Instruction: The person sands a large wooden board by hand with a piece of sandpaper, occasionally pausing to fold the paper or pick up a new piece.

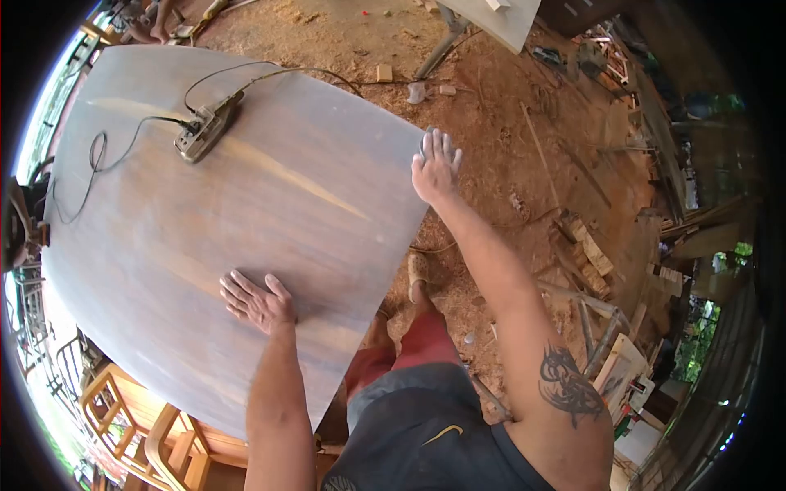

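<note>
A broad wooden panel (246, 221), dusty grey-brown with paler streaks, spreads across the left and middle of the view. My left hand (260, 304) lies flat on it near the lower middle, fingers spread, holding nothing. At the panel's right corner is my right hand (438, 166), its palm down over a small dark thing (427, 141) that shows only at the edge of the fingers. A power tool (208, 127) with a dark cable rests on the upper part of the panel, away from both hands.
Sawdust and wood scraps (589, 254) litter the brown ground on the right. Wooden chairs (164, 434) stand at the lower left. Another board (499, 16) is at the top. A person's foot (160, 31) shows top left; another person is partly visible at the left edge.
</note>
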### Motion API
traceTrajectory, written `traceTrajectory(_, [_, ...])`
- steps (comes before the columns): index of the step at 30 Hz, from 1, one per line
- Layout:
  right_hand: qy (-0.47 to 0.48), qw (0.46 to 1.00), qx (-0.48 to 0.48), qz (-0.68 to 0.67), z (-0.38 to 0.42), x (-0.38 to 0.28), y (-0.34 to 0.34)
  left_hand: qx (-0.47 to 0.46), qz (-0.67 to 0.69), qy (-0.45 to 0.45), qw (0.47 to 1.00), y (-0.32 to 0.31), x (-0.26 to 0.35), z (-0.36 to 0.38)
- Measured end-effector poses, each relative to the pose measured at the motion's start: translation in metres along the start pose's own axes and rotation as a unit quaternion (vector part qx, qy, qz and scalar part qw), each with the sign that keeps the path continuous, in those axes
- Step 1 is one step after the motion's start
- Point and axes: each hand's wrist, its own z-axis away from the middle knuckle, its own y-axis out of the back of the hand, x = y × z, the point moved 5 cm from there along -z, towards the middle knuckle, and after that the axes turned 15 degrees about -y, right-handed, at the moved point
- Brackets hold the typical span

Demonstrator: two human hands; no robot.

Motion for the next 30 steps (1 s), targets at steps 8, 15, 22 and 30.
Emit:
traceTrajectory(8, [0.050, 0.998, -0.036, 0.010, 0.031, -0.008, 0.003, -0.005, 0.001, -0.001, 1.000, 0.002, 0.000, -0.002])
traceTrajectory(15, [0.048, 0.998, -0.017, -0.023, 0.049, -0.028, -0.009, 0.000, 0.005, 0.000, 1.000, -0.001, -0.001, -0.005])
traceTrajectory(22, [-0.023, 0.996, -0.006, -0.089, -0.023, -0.024, 0.005, 0.002, -0.009, -0.002, 1.000, -0.001, -0.002, -0.003])
traceTrajectory(30, [-0.063, 0.960, 0.003, -0.274, 0.060, 0.076, 0.010, -0.014, 0.010, 0.008, 1.000, 0.007, 0.001, -0.005])
